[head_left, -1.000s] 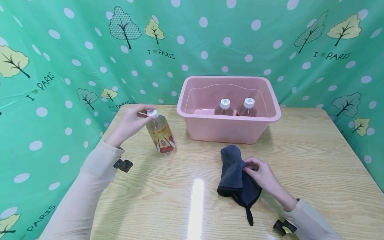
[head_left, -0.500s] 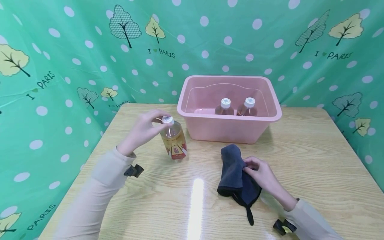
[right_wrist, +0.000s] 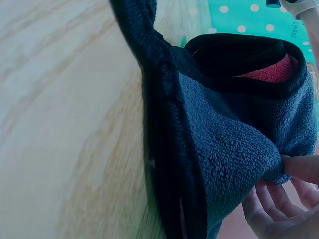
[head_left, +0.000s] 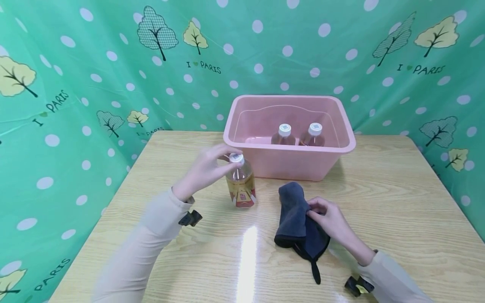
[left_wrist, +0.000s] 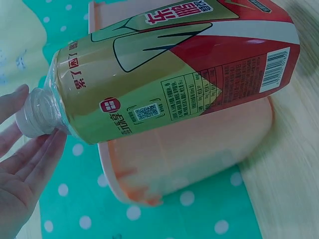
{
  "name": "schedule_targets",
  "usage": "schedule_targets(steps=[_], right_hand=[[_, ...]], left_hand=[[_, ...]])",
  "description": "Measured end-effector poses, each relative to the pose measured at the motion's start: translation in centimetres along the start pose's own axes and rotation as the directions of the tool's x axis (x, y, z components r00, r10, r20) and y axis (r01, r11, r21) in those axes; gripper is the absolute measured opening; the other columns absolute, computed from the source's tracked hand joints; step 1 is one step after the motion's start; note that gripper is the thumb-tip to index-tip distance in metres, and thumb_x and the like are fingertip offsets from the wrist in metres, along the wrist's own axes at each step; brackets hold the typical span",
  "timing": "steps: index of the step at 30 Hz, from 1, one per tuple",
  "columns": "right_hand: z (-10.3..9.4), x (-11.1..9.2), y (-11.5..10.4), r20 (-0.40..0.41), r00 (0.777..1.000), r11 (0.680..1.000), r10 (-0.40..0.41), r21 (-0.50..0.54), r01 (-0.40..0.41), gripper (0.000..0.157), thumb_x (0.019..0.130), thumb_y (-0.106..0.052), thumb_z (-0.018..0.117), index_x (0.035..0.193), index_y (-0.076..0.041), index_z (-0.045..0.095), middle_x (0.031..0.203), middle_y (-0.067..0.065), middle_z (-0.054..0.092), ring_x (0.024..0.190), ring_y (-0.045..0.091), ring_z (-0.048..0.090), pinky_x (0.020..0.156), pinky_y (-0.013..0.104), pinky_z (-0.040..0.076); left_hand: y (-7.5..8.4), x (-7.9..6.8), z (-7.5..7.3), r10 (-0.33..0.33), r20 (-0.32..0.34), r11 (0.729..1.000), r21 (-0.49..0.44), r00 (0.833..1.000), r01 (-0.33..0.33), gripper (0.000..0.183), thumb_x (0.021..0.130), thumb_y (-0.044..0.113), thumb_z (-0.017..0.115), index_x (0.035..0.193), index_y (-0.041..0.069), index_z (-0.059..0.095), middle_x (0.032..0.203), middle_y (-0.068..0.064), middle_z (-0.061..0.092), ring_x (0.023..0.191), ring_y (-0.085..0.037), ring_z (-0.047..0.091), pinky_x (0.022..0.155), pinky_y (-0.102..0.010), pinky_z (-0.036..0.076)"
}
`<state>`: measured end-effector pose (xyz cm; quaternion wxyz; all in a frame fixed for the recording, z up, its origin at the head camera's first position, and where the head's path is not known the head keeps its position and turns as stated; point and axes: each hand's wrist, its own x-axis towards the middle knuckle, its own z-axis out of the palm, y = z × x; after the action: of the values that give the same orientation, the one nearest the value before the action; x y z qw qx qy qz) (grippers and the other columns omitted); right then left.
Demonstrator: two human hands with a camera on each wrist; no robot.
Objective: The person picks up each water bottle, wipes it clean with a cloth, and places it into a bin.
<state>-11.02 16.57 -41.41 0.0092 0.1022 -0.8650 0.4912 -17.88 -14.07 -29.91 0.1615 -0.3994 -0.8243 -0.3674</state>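
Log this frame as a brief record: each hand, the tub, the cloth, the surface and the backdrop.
Left hand: holds a labelled bottle by its capped top, in front of the tub's left part
Right hand: pinches the cloth
Tub: pink; two white-capped bottles inside, toward the right
Cloth: dark blue-grey, black-edged, folded, with a reddish layer showing inside
Surface: light wood-grain table
Backdrop: green dotted curtain with printed trees
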Motion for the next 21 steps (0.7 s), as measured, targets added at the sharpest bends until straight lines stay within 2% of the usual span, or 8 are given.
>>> schedule_targets(steps=[6,11,15,21], right_hand=[[-0.1,0.0,-0.1,0.003,1.000,1.000,0.013,0.014,-0.013,0.016,0.079,0.008,0.059,0.094,0.005,0.061,0.086,0.013,0.063,0.073,0.010,0.059,0.064,0.020,0.049],[-0.1,0.0,-0.1,0.006,1.000,1.000,0.014,0.015,-0.014,0.016,0.079,0.007,0.059,0.094,0.004,0.061,0.086,0.013,0.063,0.074,0.011,0.060,0.064,0.020,0.049],[-0.1,0.0,-0.1,0.004,1.000,1.000,0.013,0.010,-0.013,0.016,0.079,0.007,0.059,0.094,0.004,0.061,0.086,0.013,0.063,0.073,0.011,0.060,0.064,0.020,0.049],[0.0,0.0,-0.3,0.007,1.000,1.000,0.010,0.017,-0.010,0.016,0.079,0.008,0.060,0.094,0.004,0.061,0.087,0.013,0.063,0.073,0.010,0.059,0.064,0.020,0.048]], left_hand=[[0.8,0.7,1.4,0.033,0.023,0.999,-0.006,0.999,-0.033,0.025,0.075,0.008,0.069,0.097,-0.003,0.062,0.089,-0.008,0.064,0.078,-0.013,0.059,0.071,-0.019,0.049],[1.6,0.9,2.4,0.023,0.036,1.000,0.020,0.999,-0.024,0.024,0.076,0.012,0.069,0.096,0.000,0.063,0.087,-0.005,0.063,0.077,-0.010,0.058,0.069,-0.017,0.048],[1.9,1.0,3.2,0.036,0.045,0.999,-0.016,0.998,-0.036,0.022,0.077,0.010,0.068,0.096,0.001,0.063,0.086,-0.004,0.062,0.079,-0.010,0.056,0.069,-0.016,0.048],[2.1,0.9,4.3,0.091,0.036,0.993,-0.081,0.995,-0.088,0.022,0.076,0.007,0.069,0.095,-0.001,0.062,0.087,-0.006,0.062,0.079,-0.010,0.056,0.067,-0.019,0.050]])
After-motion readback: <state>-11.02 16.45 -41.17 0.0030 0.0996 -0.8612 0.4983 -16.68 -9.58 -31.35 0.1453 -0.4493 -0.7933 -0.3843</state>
